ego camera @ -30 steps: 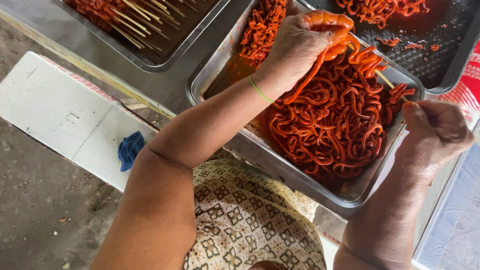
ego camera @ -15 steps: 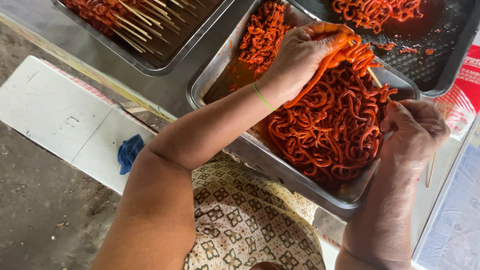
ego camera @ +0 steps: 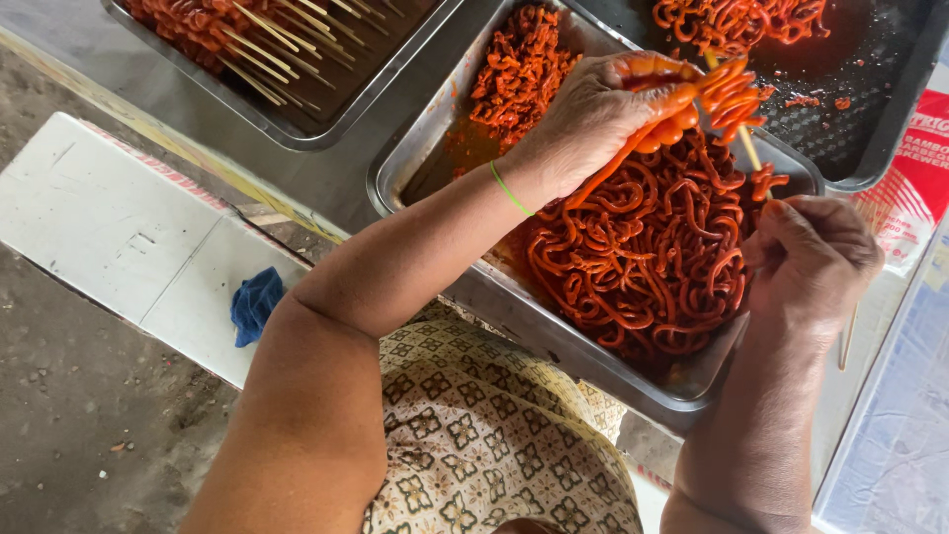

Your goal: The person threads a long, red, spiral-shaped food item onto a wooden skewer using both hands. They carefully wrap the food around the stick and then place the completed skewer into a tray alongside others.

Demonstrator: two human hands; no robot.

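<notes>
Our left hand (ego camera: pixel 603 119) grips red strips (ego camera: pixel 727 94); right hand (ego camera: pixel 816 252) apparently pinches the skewer (ego camera: pixel 749 148). Slick sauce could let strips slip off.

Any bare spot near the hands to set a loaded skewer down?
Bare patches: the metal tabletop between the skewer tray and the middle tray; the dark tray's right half; the white ledge beside the blue cloth. Crowded: the middle tray, filled with red strips, with the left hand and right hand over it.
</notes>
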